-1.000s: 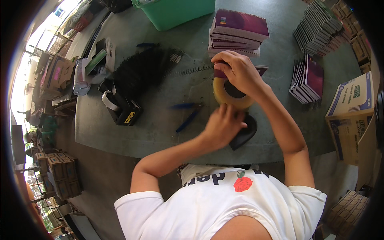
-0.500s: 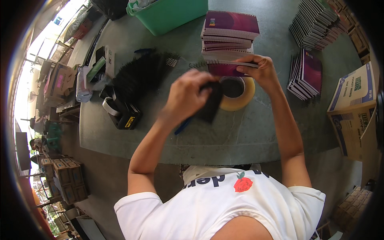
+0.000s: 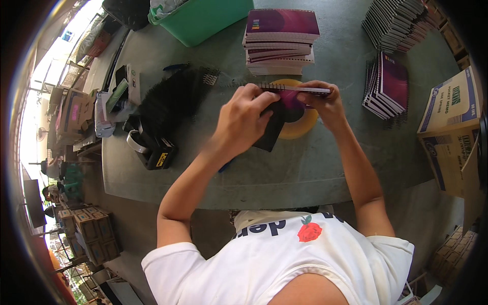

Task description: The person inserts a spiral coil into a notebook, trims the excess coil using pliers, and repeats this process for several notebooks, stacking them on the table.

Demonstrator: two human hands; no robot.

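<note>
A purple-covered notebook [image 3: 290, 96] is held tilted above the table, its wire binding along the upper edge. My right hand [image 3: 325, 104] pinches its right end between thumb and fingers. At the binding's left part, the fingers of my left hand [image 3: 244, 114] are bent and closed against the wire; exactly what they grip is partly hidden. Below these fingers shows a dark flat piece [image 3: 269, 132]; I cannot tell whether the hand holds it. Under the notebook lies a roll of yellowish tape [image 3: 300, 129], partly covered. Beyond stands a stack of similar notebooks [image 3: 279, 43].
Left of my hands are a pile of black binding wires [image 3: 173, 99] and a black tape dispenser [image 3: 150, 147]. A green bin [image 3: 203, 23] stands at the back. On the right are more notebooks [image 3: 389, 84], a spiral-bound pile [image 3: 394, 25] and a cardboard box [image 3: 450, 132].
My left hand has come up to the binding, and the notebook has tilted so its edge faces up. Both hands now meet at it, slightly nearer to me. The view has shifted slightly.
</note>
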